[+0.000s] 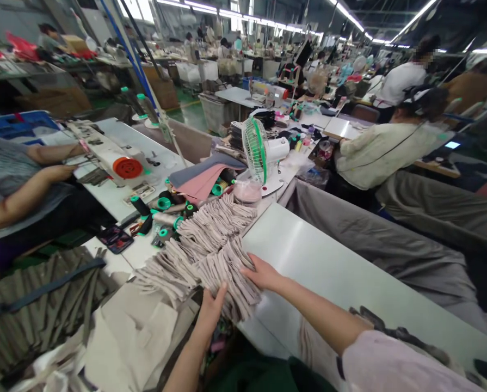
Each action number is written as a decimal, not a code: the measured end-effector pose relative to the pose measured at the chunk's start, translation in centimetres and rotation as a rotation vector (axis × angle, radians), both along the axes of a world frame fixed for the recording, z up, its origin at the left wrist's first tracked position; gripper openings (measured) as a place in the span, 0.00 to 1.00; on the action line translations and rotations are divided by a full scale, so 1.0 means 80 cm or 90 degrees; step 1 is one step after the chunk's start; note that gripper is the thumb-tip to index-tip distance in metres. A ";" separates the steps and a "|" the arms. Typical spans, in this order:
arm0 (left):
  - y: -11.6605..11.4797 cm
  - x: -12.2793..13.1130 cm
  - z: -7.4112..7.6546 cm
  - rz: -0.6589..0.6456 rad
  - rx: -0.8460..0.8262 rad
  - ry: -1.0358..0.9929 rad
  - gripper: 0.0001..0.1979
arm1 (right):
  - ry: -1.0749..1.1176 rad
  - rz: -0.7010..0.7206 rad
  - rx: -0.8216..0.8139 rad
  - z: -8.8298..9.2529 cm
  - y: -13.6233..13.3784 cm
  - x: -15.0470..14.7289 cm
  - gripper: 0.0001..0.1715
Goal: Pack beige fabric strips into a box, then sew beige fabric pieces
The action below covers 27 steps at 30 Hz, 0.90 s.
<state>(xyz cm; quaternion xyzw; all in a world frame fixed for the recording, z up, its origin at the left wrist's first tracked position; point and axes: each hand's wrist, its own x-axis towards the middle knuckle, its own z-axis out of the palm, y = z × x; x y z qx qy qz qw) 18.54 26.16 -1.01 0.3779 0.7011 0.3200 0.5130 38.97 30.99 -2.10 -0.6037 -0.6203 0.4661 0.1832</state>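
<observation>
A row of beige folded fabric pieces (229, 272), packed on edge, lies at the near end of the table. My left hand (214, 302) grips its near side, thumb on top and the other fingers hidden. On the right end, my right hand (263, 272) presses with its fingers curled against the folds. Behind this bundle runs a longer row of similar beige pieces (214, 220). Flat beige cloth panels (131, 337) lie left of my left forearm.
A green-and-white fan (256, 149) stands beyond the fabric rows. Thread spools (165, 219) cluster to their left. A co-worker's hands (61, 173) are by a sewing machine (112, 158) at left. Another person (384, 147) sits at right, past a grey cloth trough (374, 239).
</observation>
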 end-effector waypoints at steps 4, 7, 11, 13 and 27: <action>0.011 0.037 -0.007 0.036 -0.007 0.062 0.38 | -0.011 -0.012 0.017 -0.007 -0.012 -0.001 0.47; 0.018 0.051 -0.001 0.075 -0.082 0.124 0.41 | 0.063 -0.053 -0.025 -0.015 -0.001 0.009 0.42; 0.020 0.050 0.011 0.078 -0.127 0.108 0.28 | 0.138 -0.091 -0.101 -0.024 0.025 0.028 0.26; 0.018 0.047 0.014 0.083 -0.132 0.086 0.27 | 0.136 -0.085 -0.096 -0.025 0.032 0.034 0.23; 0.009 0.044 0.034 0.122 -0.184 -0.037 0.19 | -0.001 -0.024 -0.056 -0.009 0.033 0.032 0.24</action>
